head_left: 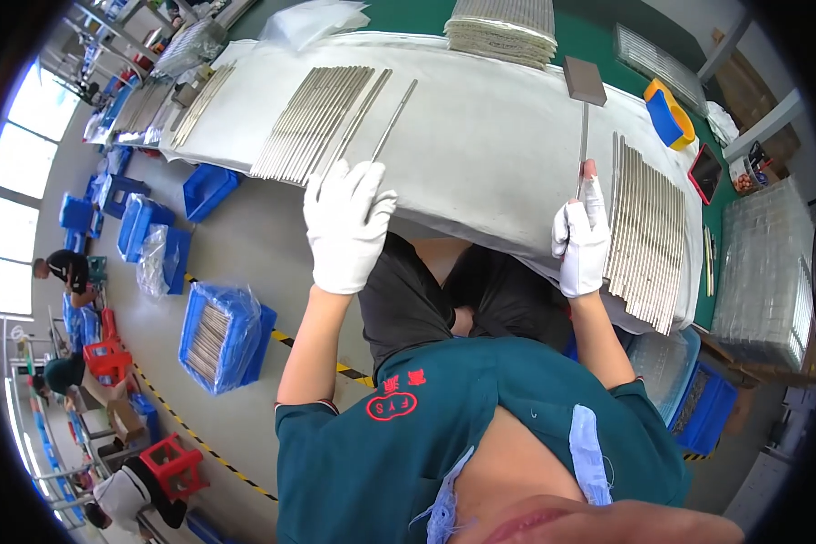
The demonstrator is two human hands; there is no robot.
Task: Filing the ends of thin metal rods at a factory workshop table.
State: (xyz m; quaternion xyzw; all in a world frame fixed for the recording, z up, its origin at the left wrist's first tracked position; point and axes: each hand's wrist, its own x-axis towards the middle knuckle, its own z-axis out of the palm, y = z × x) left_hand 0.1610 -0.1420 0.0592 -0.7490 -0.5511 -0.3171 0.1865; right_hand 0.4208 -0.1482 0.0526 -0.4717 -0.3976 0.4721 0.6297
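Note:
My left hand (346,228), in a white glove, is at the table's near edge with its fingers stretched out. Just beyond its fingertips lies a single thin metal rod (396,118); I see no rod in the palm. To its left are a pair of rods (358,118) and a row of several rods (313,122). My right hand (583,238), also gloved but with a bare index fingertip, closes around the lower end of a thin rod (584,136). That rod points away toward a grey-brown block (585,82). Beside this hand lies a wide row of rods (648,236).
A white cloth (490,145) covers the table. At the back is a stack of clear plastic trays (500,32); a blue-and-yellow holder (669,116) and red-edged device (703,174) are right. Blue bins (222,335) stand on the floor left. Other people work far left.

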